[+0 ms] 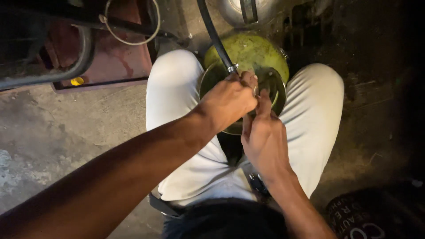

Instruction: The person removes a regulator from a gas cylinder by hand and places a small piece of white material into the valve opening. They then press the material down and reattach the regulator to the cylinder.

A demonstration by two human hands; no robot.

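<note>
A green gas cylinder [254, 51] stands between my knees, its round metal collar [208, 79] facing up. A black hose [212, 31] runs down from the top into the collar, with a metal clamp at its end. My left hand [228, 102] is closed over the fitting at the hose's end, inside the collar. My right hand [263, 139] reaches in from below, fingers pressed on the same fitting beside the left hand. The fitting itself is mostly hidden under both hands.
A dark red metal box [110, 57] with a wire loop [130, 26] sits at the upper left beside a grey pipe frame [66, 71]. A metal pot [248, 11] stands behind the cylinder. Bare concrete floor [53, 128] spreads to the left; the right is dark.
</note>
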